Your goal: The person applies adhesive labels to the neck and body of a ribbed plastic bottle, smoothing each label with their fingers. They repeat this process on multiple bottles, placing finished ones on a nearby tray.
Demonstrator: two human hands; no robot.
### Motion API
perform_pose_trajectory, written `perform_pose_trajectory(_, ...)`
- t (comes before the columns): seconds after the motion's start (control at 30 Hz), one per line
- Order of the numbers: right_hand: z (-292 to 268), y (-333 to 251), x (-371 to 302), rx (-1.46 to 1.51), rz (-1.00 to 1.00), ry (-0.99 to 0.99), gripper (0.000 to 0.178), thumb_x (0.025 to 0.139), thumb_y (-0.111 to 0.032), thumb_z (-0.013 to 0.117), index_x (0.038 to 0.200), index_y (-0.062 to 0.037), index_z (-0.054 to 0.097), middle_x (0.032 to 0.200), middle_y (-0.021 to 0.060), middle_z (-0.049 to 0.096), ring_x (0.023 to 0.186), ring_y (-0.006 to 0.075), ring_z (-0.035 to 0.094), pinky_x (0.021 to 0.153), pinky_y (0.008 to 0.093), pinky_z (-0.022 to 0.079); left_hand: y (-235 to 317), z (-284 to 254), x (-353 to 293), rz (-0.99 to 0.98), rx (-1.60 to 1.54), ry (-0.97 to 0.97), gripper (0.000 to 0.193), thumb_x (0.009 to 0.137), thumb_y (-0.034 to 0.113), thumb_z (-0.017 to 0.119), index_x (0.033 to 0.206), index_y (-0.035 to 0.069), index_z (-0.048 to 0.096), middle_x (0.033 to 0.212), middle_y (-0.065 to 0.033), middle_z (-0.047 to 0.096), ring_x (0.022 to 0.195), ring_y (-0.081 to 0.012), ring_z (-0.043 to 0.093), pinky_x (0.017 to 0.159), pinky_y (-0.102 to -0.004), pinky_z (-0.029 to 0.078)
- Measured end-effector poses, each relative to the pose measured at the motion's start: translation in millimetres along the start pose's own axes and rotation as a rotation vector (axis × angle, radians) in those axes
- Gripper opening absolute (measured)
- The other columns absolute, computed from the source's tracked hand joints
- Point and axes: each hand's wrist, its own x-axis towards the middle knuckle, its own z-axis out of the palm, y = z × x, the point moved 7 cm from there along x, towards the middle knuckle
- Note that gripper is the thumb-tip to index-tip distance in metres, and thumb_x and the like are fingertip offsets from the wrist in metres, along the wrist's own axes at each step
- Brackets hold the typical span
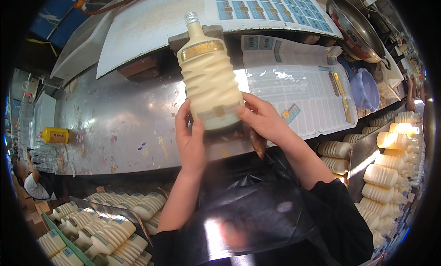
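A large cream-coloured bottle [209, 84] with a ridged body and a clear threaded neck lies in front of me, its neck pointing away. A gold label is on its shoulder, and a grey-and-gold label [219, 111] crosses the lower body. My left hand [189, 135] grips the bottle's lower left side, thumb near the base. On the lower right side, my right hand [262, 116] presses its thumb at the label's right end. The bottle's shoulder rests against a grey block [216, 32]. Below my right hand is a brown pointed piece [258, 144], partly hidden.
Right of the bottle lies a label backing sheet [298, 91] with a few labels left. More label sheets [275, 8] lie on a white board. A purple basket [364, 89], metal pan [356, 24] and yellow container [56, 135] stand around. Crates of bottles [110, 231] flank me.
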Motion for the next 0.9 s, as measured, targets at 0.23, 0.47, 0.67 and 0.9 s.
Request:
perform_pose_trajectory(0.23,1,1,0,0.017,0.011,0.026,0.05,0.105,-0.025,0.059,0.146,0.0029,0.051,0.125,0.0086,0.067,0.11,0.0114,0.061,0.097,0.0297,0.05,-2,-1,1,-0.001,-0.021,0.001,0.05,0.105,0.017,0.06,0.151,0.005,0.045,0.141,-0.0093,0.054,0.129,-0.0184,0.051,0.114,-0.0351,0.038)
perform_pose_trajectory(0.47,1,4,0,0.015,0.011,0.032,0.052,0.105,-0.025,0.06,0.147,0.0031,0.049,0.126,0.0085,0.067,0.11,0.0115,0.061,0.097,0.0301,0.05,-3,-2,1,-0.007,-0.013,0.005,0.051,0.104,0.015,0.059,0.151,0.003,0.044,0.142,-0.011,0.053,0.13,-0.0196,0.05,0.114,-0.0358,0.038)
perform_pose_trajectory(0.67,-1,7,2,0.05,-0.031,0.068,0.053,0.101,-0.029,0.065,0.144,-0.0003,0.055,0.111,0.0118,0.071,0.098,0.0147,0.066,0.087,0.0313,0.053,-2,-1,2,-0.016,-0.031,0.013,0.05,0.104,0.014,0.06,0.151,0.004,0.045,0.141,-0.0098,0.054,0.128,-0.0184,0.051,0.114,-0.0347,0.038)
perform_pose_trajectory(0.9,-5,-3,0,0.011,-0.055,0.068,0.054,0.099,-0.035,0.066,0.143,-0.0037,0.058,0.098,0.0121,0.073,0.086,0.0157,0.067,0.077,0.0317,0.055,1,-1,1,-0.047,-0.036,0.031,0.049,0.105,0.014,0.059,0.151,0.004,0.045,0.136,-0.0087,0.055,0.126,-0.0176,0.051,0.113,-0.0338,0.038)
